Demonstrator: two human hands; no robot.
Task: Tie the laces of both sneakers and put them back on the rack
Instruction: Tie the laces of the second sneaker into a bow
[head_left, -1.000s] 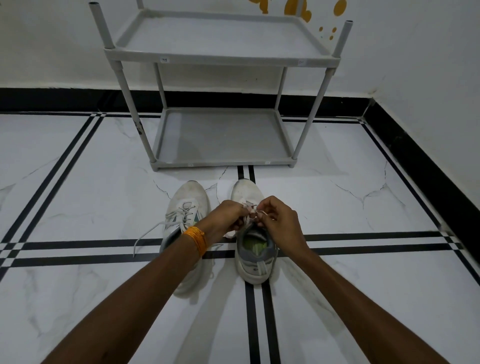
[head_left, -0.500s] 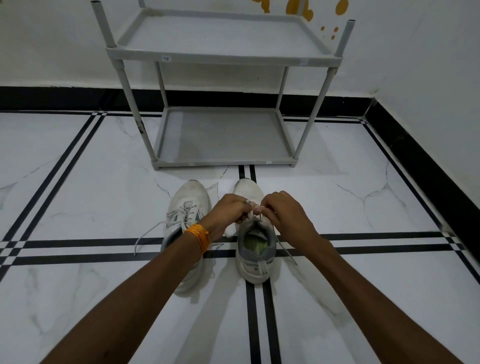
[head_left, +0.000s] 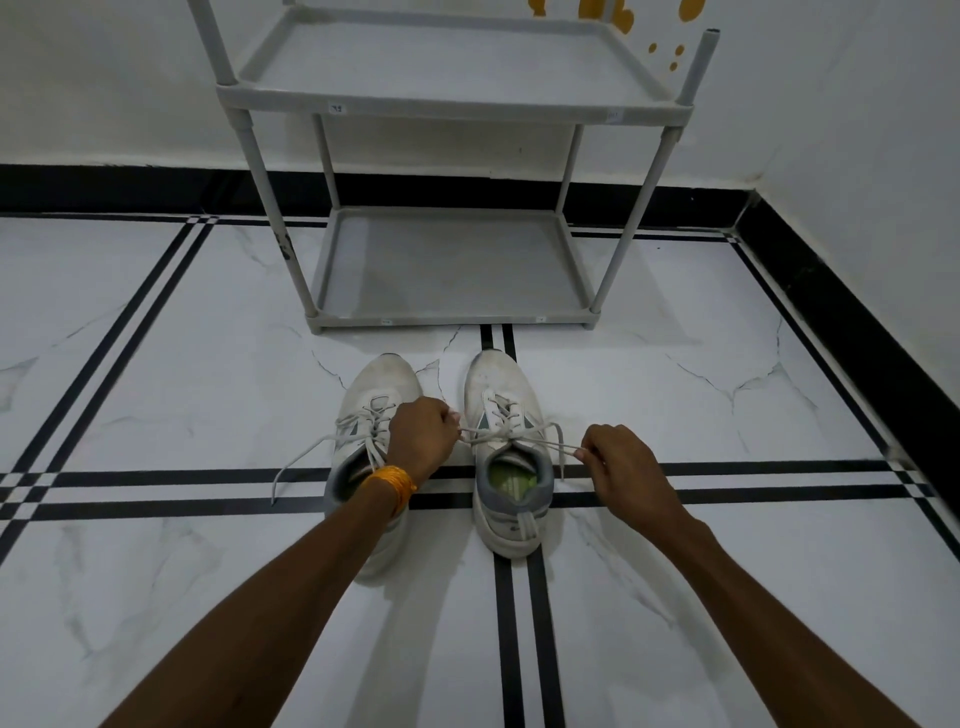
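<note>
Two white sneakers stand side by side on the floor, toes toward the grey rack (head_left: 452, 317). The right sneaker (head_left: 506, 415) has a green insole. Its laces (head_left: 524, 441) are stretched sideways across the tongue. My left hand (head_left: 423, 434) pinches one lace end at the shoe's left side. My right hand (head_left: 621, 462) pinches the other end, out to the right of the shoe. The left sneaker (head_left: 376, 395) lies partly under my left wrist, and its loose lace (head_left: 306, 457) trails left over the floor.
The two-shelf rack stands against the white wall (head_left: 104, 93) just beyond the shoes, both shelves bare. A black skirting (head_left: 857, 317) runs along the right wall. The white marble floor (head_left: 156, 364) has black stripes.
My hands were together over the right sneaker's tongue. They have pulled apart sideways, drawing the laces taut; the right hand moved farthest, out to the right.
</note>
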